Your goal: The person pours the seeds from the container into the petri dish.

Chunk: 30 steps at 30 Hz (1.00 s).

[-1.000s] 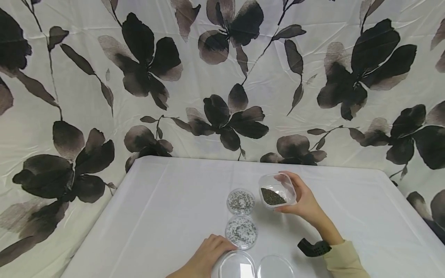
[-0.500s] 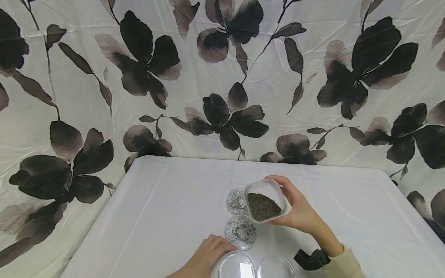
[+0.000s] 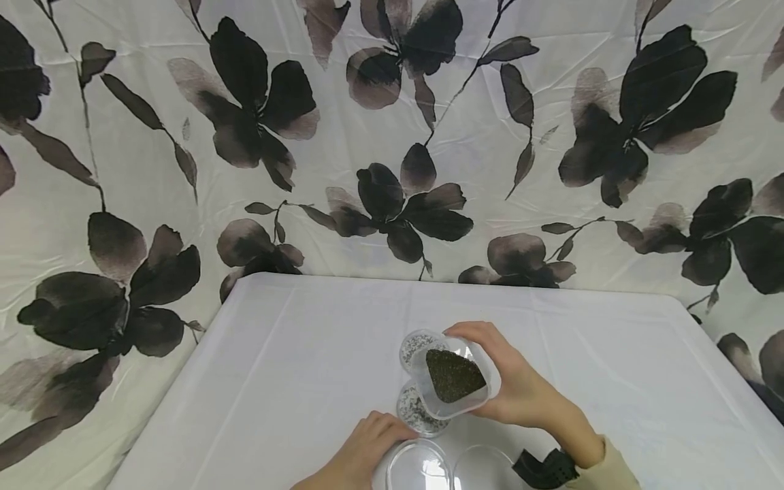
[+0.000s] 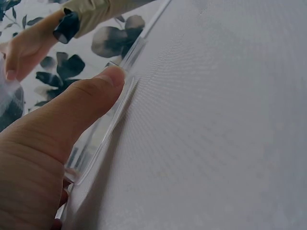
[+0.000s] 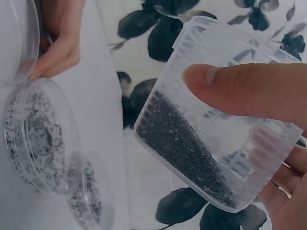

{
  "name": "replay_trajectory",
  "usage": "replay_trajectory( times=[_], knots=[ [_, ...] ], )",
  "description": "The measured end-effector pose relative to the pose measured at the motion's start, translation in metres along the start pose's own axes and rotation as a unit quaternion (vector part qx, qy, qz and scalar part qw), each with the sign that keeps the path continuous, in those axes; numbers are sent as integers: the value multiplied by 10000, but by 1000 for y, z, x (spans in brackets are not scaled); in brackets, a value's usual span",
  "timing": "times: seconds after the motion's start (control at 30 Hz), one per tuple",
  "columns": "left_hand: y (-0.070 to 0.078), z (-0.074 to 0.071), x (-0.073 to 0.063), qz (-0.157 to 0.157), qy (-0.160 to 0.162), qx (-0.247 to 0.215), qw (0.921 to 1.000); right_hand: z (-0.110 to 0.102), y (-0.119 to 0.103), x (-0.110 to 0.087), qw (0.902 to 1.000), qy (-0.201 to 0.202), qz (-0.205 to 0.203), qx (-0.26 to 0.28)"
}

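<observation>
My right hand [image 3: 520, 391] grips a clear square plastic tub [image 5: 225, 52] part-filled with dark, seed-like granules [image 5: 177, 148]. The tub is tilted, and the granules lie heaped along one side. In the head view it hangs over two round petri dishes, hiding part of each. The far petri dish [image 3: 415, 344] and the middle petri dish [image 3: 412, 408] hold white material speckled with dark bits. At the front, my left hand [image 3: 366, 446] holds the rim of a clear petri dish [image 3: 412, 469]. Its thumb [image 4: 91, 96] lies along that dish's edge in the left wrist view.
A clear round dish or lid [image 3: 480, 469] lies right of the held dish, cut off by the frame. A white cloth covers the table [image 3: 294, 354]. Behind it hangs a floral curtain [image 3: 306, 224]. A black wrist strap [image 3: 545, 469] sits on the right forearm.
My right hand has brought the tub left and nearer, from right of the dishes to above them, tilting it more, and the granules have slid. The left hand has stayed in place.
</observation>
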<state>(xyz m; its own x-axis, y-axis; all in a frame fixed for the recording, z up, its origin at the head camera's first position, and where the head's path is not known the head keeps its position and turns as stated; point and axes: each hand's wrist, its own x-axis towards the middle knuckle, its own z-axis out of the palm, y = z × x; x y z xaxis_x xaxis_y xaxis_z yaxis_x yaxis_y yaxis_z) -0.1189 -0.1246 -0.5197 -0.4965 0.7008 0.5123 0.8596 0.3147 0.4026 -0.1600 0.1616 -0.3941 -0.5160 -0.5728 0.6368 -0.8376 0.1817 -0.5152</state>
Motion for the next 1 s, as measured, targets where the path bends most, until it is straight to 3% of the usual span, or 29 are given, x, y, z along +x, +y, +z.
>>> replay_trajectory(
  times=[0.13,0.23,0.4,0.8,1.0],
  knots=[
    [0,2,1,51,12,60,10000,2,-3,-1,9990,-292,-18,-350],
    [0,2,2,110,38,95,9999,3,-10,1,9965,-446,-298,-638],
    [0,1,1,155,129,144,9997,7,-18,7,9905,-469,-962,-865],
    [2,-2,0,45,77,232,9997,13,-32,13,9804,-560,-1529,-1105],
    [6,-5,0,-599,-370,-225,9973,15,-38,14,9777,-633,-1573,-1237]
  ],
)
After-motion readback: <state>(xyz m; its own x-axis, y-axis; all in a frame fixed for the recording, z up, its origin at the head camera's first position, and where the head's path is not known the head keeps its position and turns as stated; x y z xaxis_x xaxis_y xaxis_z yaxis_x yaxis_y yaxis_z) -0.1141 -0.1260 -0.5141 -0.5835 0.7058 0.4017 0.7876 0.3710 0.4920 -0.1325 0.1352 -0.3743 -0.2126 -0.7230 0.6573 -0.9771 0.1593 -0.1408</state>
